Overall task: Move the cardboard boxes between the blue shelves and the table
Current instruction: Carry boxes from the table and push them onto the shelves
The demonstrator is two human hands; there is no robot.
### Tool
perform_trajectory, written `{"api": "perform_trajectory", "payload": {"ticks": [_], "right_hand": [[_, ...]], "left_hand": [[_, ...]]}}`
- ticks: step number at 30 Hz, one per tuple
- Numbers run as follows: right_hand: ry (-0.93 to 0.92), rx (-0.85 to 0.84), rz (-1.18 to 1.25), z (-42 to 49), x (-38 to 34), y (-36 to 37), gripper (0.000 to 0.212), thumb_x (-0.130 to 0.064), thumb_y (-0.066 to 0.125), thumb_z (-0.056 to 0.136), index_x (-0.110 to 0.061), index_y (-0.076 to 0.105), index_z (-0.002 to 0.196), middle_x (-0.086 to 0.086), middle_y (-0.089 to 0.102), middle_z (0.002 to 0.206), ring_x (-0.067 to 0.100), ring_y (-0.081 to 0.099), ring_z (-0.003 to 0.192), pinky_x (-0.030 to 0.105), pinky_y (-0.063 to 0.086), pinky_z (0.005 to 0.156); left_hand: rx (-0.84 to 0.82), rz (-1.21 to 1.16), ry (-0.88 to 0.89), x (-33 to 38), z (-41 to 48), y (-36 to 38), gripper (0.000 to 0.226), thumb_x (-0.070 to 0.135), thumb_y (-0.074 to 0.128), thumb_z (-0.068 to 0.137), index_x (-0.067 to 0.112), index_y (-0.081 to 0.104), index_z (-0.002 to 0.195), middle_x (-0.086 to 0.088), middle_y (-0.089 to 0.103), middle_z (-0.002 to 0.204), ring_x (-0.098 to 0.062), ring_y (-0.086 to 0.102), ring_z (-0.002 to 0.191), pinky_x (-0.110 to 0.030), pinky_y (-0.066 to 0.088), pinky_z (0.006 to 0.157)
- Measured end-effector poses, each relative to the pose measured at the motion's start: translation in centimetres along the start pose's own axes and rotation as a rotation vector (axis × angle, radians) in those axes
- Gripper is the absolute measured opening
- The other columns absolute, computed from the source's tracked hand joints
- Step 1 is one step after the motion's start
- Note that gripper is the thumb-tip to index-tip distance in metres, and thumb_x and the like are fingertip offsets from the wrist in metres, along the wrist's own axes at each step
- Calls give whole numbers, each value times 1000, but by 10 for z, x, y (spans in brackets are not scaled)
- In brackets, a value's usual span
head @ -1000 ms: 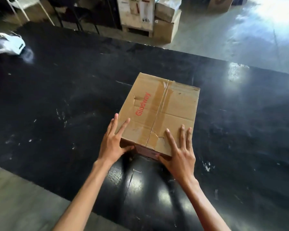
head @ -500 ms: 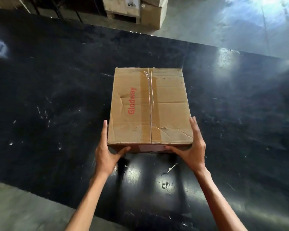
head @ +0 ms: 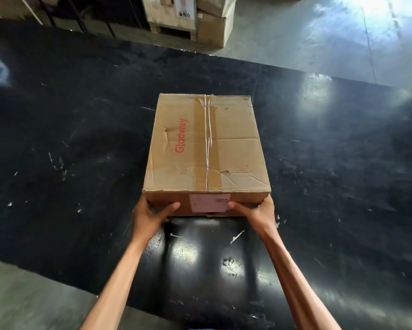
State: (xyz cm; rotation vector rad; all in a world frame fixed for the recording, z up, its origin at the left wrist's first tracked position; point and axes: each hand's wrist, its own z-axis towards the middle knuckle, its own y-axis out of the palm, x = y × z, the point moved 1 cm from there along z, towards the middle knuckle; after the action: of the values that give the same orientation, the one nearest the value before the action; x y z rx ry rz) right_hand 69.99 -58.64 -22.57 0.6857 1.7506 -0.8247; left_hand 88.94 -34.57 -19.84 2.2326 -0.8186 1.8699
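The cardboard box (head: 207, 144) sits mid black table (head: 81, 139); left hand (head: 147, 215) and right hand (head: 257, 213) grip its near corners, thumbs pressed on the near face beside a pink label (head: 209, 203), other fingers hidden. Stacked cartons (head: 212, 25) stand beyond the table's far edge

Glossy black scratched table (head: 81, 139), one taped cardboard box (head: 207, 144) on it, near the middle

A taped cardboard box (head: 207, 144) (red "Glodway" print, dented top) is level over the black table (head: 81, 139).
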Motion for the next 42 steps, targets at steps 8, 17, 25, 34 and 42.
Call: {"api": "perform_trajectory", "payload": {"ticks": [8, 17, 25, 34, 42], "right_hand": [[-398, 226, -109, -7, -109, -14, 141, -71, 91, 55, -52, -1, 161, -36, 54, 138, -1, 66, 114, 38, 55, 101], [-723, 261, -142, -14, -187, 0, 118, -88, 70, 65, -56, 6, 159, 4, 65, 140, 16, 70, 112, 34, 59, 97], [-942, 35, -86, -27, -242, 82, 124, -74, 81, 65, -47, 7, 162, -2, 56, 149, 9, 64, 119, 3, 40, 102], [-1112, -340, 92, -115, -294, 213, 119, -82, 73, 68, -48, 8, 162, -3, 57, 147, 1, 60, 122, 5, 42, 103], [-1206, -729, 359, -266, -309, 283, 116, -74, 77, 74, -26, 20, 163, -18, 42, 155, 0, 50, 138, 19, 44, 111]], "left_hand": [[193, 148, 385, 118, -11, -1, 130, 71, 90, 51, 48, 19, 158, 33, 58, 133, 7, 59, 121, -18, 51, 98], [393, 291, 582, 179, -39, -34, 138, 64, 86, 58, 51, -8, 158, 2, 43, 159, -14, 47, 138, -45, 39, 114], [710, 342, 618, 193, -75, -123, 138, 77, 78, 56, 43, -5, 161, 2, 38, 163, -19, 45, 142, -41, 36, 114], [1117, 428, 597, 183, -185, -244, 136, 79, 78, 59, 38, 1, 163, 4, 39, 162, -14, 45, 144, -43, 43, 116], [1575, 537, 477, 162, -353, -298, 135, 75, 82, 55, 39, 9, 162, 14, 42, 159, -3, 48, 140, -21, 42, 110]]}}
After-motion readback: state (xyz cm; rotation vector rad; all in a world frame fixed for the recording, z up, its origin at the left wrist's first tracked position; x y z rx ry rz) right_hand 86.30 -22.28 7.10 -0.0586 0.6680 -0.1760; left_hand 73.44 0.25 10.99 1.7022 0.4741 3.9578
